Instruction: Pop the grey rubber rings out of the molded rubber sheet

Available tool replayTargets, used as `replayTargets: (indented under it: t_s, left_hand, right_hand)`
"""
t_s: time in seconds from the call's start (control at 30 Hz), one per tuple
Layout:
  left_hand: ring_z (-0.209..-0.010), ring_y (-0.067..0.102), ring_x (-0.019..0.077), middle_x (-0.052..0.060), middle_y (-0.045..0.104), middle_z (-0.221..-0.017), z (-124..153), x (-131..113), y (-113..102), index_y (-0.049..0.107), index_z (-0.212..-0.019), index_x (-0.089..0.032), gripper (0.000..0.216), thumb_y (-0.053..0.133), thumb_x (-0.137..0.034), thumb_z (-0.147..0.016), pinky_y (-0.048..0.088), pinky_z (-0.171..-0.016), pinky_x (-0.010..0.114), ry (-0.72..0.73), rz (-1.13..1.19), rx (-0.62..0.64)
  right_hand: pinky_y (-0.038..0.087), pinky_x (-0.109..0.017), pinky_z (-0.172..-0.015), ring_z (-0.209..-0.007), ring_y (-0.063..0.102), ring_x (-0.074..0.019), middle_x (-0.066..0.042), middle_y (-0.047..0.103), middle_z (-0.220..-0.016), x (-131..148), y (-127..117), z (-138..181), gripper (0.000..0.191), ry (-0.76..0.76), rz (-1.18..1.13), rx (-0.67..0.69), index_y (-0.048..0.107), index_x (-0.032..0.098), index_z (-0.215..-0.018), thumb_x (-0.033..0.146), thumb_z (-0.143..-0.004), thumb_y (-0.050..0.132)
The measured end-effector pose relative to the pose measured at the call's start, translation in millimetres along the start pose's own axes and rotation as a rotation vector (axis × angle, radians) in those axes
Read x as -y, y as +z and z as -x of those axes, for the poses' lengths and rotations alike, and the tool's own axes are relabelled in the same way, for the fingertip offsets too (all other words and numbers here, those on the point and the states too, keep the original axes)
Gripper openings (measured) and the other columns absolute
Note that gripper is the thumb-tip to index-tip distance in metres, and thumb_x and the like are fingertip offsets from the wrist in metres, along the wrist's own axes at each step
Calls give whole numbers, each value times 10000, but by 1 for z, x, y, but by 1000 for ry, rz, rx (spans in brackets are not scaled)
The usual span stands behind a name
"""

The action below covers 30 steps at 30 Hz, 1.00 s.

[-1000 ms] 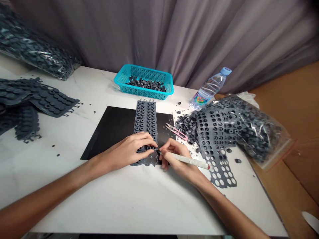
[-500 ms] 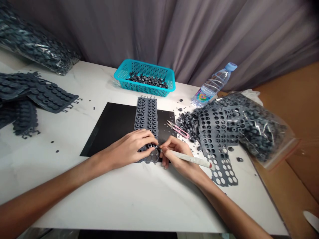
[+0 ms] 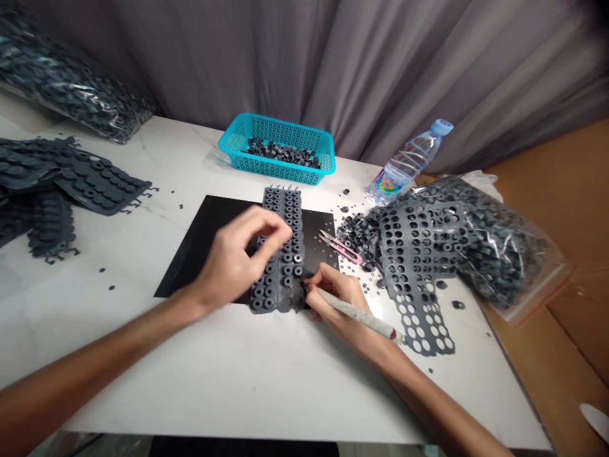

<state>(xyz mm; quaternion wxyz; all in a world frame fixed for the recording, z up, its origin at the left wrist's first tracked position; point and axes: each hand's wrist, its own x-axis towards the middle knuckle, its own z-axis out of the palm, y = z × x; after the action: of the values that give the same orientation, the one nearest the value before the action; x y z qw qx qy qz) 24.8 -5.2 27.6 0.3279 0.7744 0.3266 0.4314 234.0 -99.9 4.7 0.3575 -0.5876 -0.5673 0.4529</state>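
At the white counter (image 3: 214, 381), head view: lifts the left hand (image 3: 233, 257) off the dark-grey rubber strip of rings (image 3: 289, 259) on the flat black sheet (image 3: 193, 247), baring its near end to the whitish pen-shaped tool (image 3: 358, 316); pinches left fingers together, cannot tell on what; keeps right hand (image 3: 349, 292) clamped on tool.

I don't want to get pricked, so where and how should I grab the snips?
Probably by the pink handle, pinched from the near side: the pointed blades aim away to the left, and loose parts crowd the handle's far side.
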Motion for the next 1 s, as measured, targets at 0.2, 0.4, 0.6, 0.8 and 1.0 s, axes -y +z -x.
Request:
replayTargets:
  t_s: [0.2,0.4,0.6,0.8,1.0]
  left_hand:
    - [-893,690,182,65,718,-1004,-13,3,-27,747,-1044,-192,176,710,-350,-974,606,-807,307,-409,483,202]
    - [-951,749,217,110,788,-1038,4,9,-14,771,-1056,-165,213,714,-355,-978,625,-897,356,-687,666,334]
    - [-1083,766,251,128,801,-1136,9,9,-9,750,-1120,-150,325,724,-437,-968,580,-1037,365,-807,726,432]
    - [-1200,729,276,145,798,-1181,9,2,-11,742,-1178,-142,371,699,-456,-986,545,-1088,355,-835,753,504]
    - [-1197,733,266,151,796,-1190,8,-5,-10,733,-1210,-125,362,685,-418,-1002,545,-1088,345,-867,798,510]
  right_hand:
    - [523,-239,-498,-528,640,-126,15,670,-724,-3,-6,-8,85,38,-283,46,547,213,-887,247,-948,596]
    - [530,-230,-426,-460,628,-123,21,680,-680,-10,-11,-18,152,8,-309,-141,553,216,-896,327,-946,644]
    - [508,-216,-379,-410,598,-111,23,675,-657,-4,-17,-22,171,6,-353,-148,564,207,-878,340,-923,663]
    - [504,-211,-391,-430,604,-112,26,679,-665,-11,-19,-22,74,41,-310,-99,569,208,-886,245,-894,633]
    - [530,-228,-479,-521,655,-130,9,702,-703,-12,-19,-17,40,42,-249,-15,579,204,-899,166,-890,576]
